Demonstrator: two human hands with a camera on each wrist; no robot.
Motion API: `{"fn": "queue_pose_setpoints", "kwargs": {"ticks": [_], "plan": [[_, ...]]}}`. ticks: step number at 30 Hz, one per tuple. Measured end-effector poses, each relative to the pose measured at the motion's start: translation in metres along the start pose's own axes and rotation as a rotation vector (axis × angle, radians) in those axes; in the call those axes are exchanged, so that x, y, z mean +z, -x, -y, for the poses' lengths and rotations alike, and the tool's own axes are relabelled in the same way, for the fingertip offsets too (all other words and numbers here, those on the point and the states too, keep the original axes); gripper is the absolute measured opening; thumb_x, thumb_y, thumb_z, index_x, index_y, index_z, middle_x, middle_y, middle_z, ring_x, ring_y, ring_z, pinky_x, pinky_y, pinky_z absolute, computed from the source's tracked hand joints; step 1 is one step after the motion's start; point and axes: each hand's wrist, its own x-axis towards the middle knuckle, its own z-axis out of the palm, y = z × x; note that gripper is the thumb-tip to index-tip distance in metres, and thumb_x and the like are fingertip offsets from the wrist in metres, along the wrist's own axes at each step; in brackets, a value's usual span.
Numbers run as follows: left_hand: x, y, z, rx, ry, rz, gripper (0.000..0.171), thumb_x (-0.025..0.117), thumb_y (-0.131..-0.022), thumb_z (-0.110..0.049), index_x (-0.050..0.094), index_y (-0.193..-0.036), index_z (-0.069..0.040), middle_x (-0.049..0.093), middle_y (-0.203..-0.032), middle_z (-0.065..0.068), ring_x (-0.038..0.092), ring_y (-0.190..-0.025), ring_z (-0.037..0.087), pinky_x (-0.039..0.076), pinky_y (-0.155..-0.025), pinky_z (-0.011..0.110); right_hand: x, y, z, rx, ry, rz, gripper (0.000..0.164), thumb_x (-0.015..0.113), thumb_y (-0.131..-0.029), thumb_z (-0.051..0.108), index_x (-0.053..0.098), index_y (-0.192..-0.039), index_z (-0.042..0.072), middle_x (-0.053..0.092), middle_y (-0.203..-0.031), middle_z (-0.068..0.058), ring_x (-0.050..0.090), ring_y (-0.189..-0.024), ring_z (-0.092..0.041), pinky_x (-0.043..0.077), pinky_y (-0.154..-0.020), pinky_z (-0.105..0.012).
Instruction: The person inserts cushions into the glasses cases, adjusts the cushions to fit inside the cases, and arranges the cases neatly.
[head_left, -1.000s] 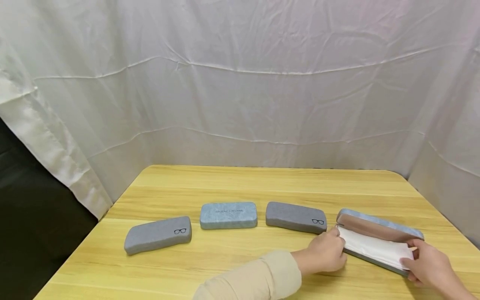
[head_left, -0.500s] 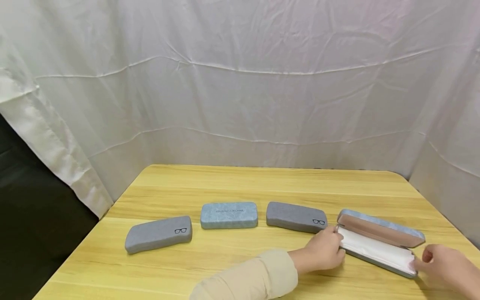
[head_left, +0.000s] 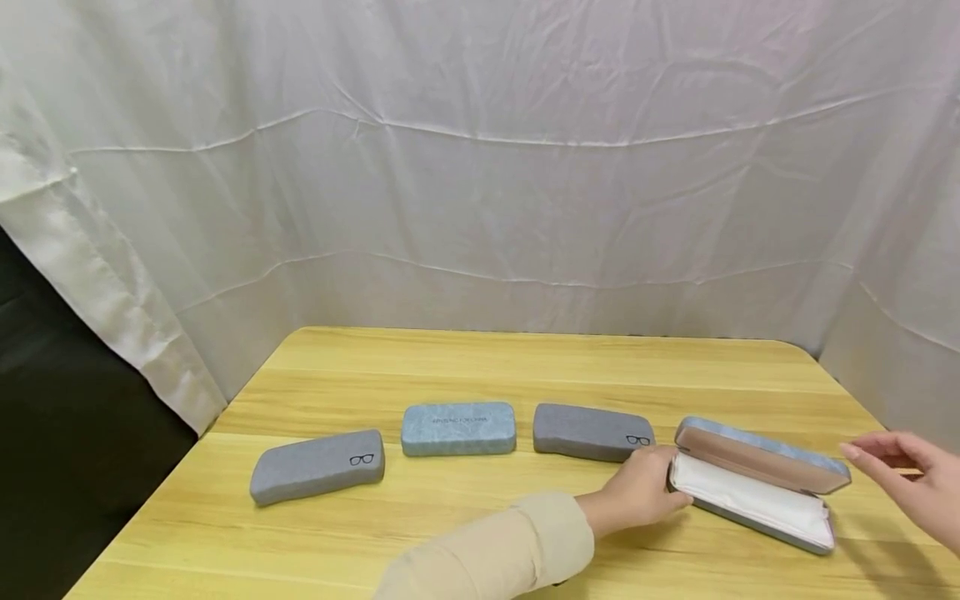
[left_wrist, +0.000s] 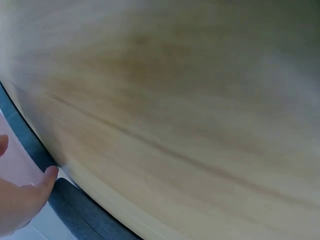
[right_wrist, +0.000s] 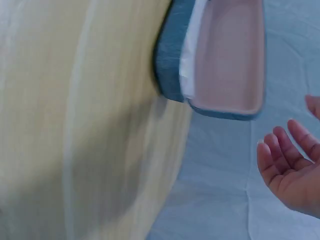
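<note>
An open glasses case (head_left: 765,461) lies at the right of the table, its blue lid raised on the far side and its pinkish lining showing. A folded white cloth (head_left: 753,497) fills its base. At the left end of the case, my left hand (head_left: 637,490) holds the base, thumb on the near side. The left wrist view shows a digit of the left hand (left_wrist: 30,197) over the case's edge. My right hand (head_left: 911,475) hovers just off the lid's right end with loosely bent fingers. In the right wrist view, a gap separates this hand (right_wrist: 292,172) from the lid (right_wrist: 230,60).
Three closed glasses cases lie in a row to the left: a grey one (head_left: 318,467), a light blue one (head_left: 459,429) and another grey one (head_left: 588,431) close beside my left hand. Pale curtains (head_left: 480,208) hang behind the wooden table (head_left: 450,362).
My right hand has left the cloth at the case's right end and risen to beside the lid. The cloth now lies inside the base. My left hand stays at the left end.
</note>
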Motion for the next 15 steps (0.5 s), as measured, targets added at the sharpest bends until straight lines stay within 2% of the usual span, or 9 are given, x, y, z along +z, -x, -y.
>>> {"fn": "queue_pose_setpoints", "kwargs": {"ticks": [1,3,6,10,12,13,15], "plan": [[0.001,-0.001,0.000,-0.004,0.003,0.004,0.036,0.071,-0.082,-0.031,0.057,-0.112,-0.015,0.062,-0.108,-0.011,0.053,-0.097,-0.003,0.042,-0.080,0.008,0.000,0.001,0.008,0.002,0.027,0.039,0.005,0.062,-0.089,0.018,0.062,-0.092,0.022,0.044,-0.076,0.041,0.039,-0.067,0.022,0.038,-0.050,-0.008],[0.004,-0.002,-0.001,-0.012,0.000,0.006,0.041,0.072,-0.080,-0.032,0.056,-0.114,-0.016,0.061,-0.110,-0.011,0.052,-0.099,-0.003,0.042,-0.082,0.008,0.001,0.003,0.018,0.018,0.091,0.121,0.023,0.060,-0.091,0.026,0.061,-0.106,0.009,0.038,-0.082,0.046,0.033,-0.073,0.028,0.036,-0.053,-0.007],[0.007,-0.005,-0.003,-0.033,0.016,0.005,0.048,0.074,-0.079,-0.033,0.054,-0.119,-0.015,0.060,-0.113,-0.011,0.052,-0.099,-0.003,0.042,-0.082,0.007,0.004,0.003,0.024,0.011,0.116,0.245,0.047,0.055,-0.094,0.029,0.051,-0.120,-0.011,0.031,-0.090,0.049,0.027,-0.079,0.032,0.036,-0.056,-0.007],[0.009,-0.009,-0.005,-0.058,0.062,-0.029,0.062,0.078,-0.074,-0.031,0.050,-0.126,-0.014,0.059,-0.116,-0.010,0.052,-0.102,-0.002,0.042,-0.084,0.009,0.012,0.001,0.016,-0.026,0.084,0.357,0.048,0.050,-0.096,0.027,0.046,-0.126,-0.011,0.031,-0.098,0.048,0.029,-0.086,0.031,0.036,-0.060,-0.005],[0.010,-0.011,-0.006,-0.078,0.113,-0.040,0.070,0.081,-0.071,-0.029,0.047,-0.130,-0.013,0.058,-0.118,-0.008,0.052,-0.105,0.000,0.042,-0.087,0.010,0.015,-0.002,0.010,-0.015,0.080,0.418,0.050,0.046,-0.098,0.029,0.043,-0.130,-0.009,0.031,-0.100,0.048,0.030,-0.088,0.030,0.037,-0.062,-0.006],[0.010,-0.011,-0.007,-0.098,0.146,-0.042,0.071,0.082,-0.070,-0.028,0.047,-0.130,-0.012,0.057,-0.118,-0.007,0.052,-0.106,0.001,0.042,-0.088,0.011,0.016,-0.003,0.008,-0.009,0.091,0.443,0.050,0.044,-0.098,0.030,0.042,-0.132,-0.008,0.032,-0.103,0.046,0.039,-0.094,0.023,0.038,-0.063,-0.008],[0.010,-0.012,-0.010,-0.150,0.198,-0.038,0.073,0.082,-0.070,-0.028,0.044,-0.130,-0.011,0.055,-0.120,-0.005,0.052,-0.109,0.003,0.043,-0.091,0.013,0.018,-0.005,0.007,0.025,0.106,0.500,0.053,0.040,-0.100,0.034,0.039,-0.135,-0.006,0.039,-0.111,0.037,0.050,-0.108,-0.001,0.046,-0.072,-0.021]]}}
